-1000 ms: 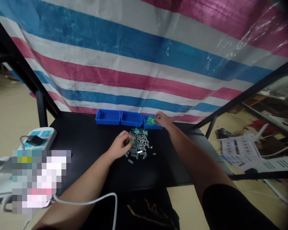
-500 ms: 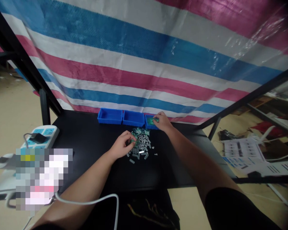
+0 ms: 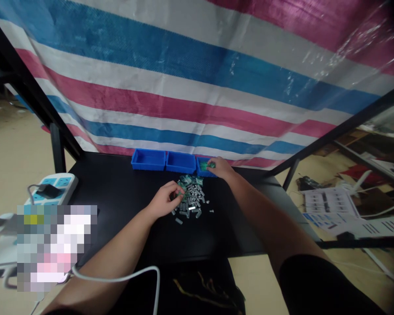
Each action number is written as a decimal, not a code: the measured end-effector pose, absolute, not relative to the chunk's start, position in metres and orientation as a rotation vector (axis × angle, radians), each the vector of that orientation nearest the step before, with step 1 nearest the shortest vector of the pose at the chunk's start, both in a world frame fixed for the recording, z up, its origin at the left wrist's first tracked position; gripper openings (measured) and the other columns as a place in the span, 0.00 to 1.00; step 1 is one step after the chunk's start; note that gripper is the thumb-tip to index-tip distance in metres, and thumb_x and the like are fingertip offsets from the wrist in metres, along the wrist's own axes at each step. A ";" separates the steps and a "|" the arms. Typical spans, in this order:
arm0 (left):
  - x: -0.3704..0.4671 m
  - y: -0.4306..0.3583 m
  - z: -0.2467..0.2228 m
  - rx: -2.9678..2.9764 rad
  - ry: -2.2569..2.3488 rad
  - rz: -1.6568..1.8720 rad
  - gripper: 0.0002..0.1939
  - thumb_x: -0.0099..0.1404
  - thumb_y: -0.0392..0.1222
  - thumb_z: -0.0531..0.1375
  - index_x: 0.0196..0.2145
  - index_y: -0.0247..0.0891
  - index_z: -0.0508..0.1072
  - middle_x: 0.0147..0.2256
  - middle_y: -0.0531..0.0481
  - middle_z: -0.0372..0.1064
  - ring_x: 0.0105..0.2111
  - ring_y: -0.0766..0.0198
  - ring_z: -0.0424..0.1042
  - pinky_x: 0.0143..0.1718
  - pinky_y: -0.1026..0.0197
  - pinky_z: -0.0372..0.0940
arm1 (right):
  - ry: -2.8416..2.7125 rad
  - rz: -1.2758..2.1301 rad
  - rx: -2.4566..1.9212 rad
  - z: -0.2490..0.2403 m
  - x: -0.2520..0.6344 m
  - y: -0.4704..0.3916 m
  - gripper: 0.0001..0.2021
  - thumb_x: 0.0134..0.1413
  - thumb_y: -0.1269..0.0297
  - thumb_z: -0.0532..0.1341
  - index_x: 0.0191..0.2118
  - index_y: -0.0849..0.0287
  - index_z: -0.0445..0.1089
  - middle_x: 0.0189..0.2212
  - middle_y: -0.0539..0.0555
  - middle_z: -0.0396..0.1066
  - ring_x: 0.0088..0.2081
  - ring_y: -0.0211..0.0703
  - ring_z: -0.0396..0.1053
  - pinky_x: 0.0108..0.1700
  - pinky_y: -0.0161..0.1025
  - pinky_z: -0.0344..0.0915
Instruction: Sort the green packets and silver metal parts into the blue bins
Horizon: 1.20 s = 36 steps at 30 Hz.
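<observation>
On the black tabletop [image 3: 108,186], two hands work between a mixed pile and a blue bin
The left hand [image 3: 164,200] curls at the pile's left edge, its grip hidden, beside grey metal pieces [image 3: 193,201] and green packets [image 3: 193,180]; rightward, the right hand [image 3: 222,168] bunches its fingers at green pieces [image 3: 203,166] in the rightmost blue bin [image 3: 203,173], hold unclear; the step looks like sorting, the next move calling for parted fingertips

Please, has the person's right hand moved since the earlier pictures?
Yes, slightly: judged against the right-end blue bin, the right hand is now a little further left and lower in the view.
</observation>
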<state>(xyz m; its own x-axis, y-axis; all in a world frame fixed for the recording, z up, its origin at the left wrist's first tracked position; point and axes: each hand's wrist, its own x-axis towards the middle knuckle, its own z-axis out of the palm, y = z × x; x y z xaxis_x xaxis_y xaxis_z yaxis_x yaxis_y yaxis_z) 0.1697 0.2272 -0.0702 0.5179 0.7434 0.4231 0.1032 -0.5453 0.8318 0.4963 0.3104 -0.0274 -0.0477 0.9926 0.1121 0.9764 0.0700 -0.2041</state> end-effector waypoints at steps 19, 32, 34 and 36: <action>0.170 0.229 -0.077 1.950 0.730 0.992 0.05 0.66 0.38 0.61 0.38 0.37 0.76 0.29 0.53 0.63 0.29 0.66 0.65 0.30 0.65 0.58 | -2.212 0.162 -2.088 -0.025 0.493 0.323 0.15 0.51 0.72 0.69 0.46 0.55 0.79 0.44 0.55 0.80 0.44 0.46 0.75 0.47 0.37 0.68; 0.167 0.230 -0.076 1.958 0.735 1.012 0.04 0.66 0.39 0.60 0.36 0.37 0.76 0.29 0.54 0.62 0.28 0.67 0.64 0.29 0.65 0.57 | -1.933 -0.105 -1.856 -0.022 0.478 0.280 0.10 0.56 0.72 0.62 0.41 0.56 0.79 0.41 0.58 0.73 0.46 0.51 0.70 0.52 0.46 0.66; 0.168 0.230 -0.077 1.962 0.732 1.014 0.04 0.66 0.38 0.60 0.36 0.37 0.76 0.29 0.54 0.62 0.28 0.67 0.64 0.29 0.65 0.57 | -2.033 -0.026 -1.720 -0.024 0.472 0.265 0.09 0.57 0.72 0.61 0.40 0.57 0.78 0.39 0.56 0.74 0.42 0.48 0.71 0.50 0.44 0.67; 0.168 0.230 -0.078 1.965 0.728 1.009 0.04 0.66 0.38 0.60 0.36 0.37 0.75 0.29 0.54 0.61 0.28 0.67 0.63 0.29 0.65 0.57 | -2.192 0.142 -1.631 -0.028 0.467 0.252 0.09 0.56 0.71 0.62 0.41 0.57 0.78 0.39 0.55 0.76 0.40 0.46 0.72 0.47 0.42 0.68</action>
<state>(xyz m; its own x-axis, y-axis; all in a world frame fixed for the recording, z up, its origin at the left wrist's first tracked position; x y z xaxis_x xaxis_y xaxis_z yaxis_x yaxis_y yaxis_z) 0.1679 0.2304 -0.0778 0.5180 0.7616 0.3895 0.1296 -0.5200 0.8443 0.4665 0.2517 -0.0281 -0.2369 0.9370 0.2566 0.8962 0.3127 -0.3146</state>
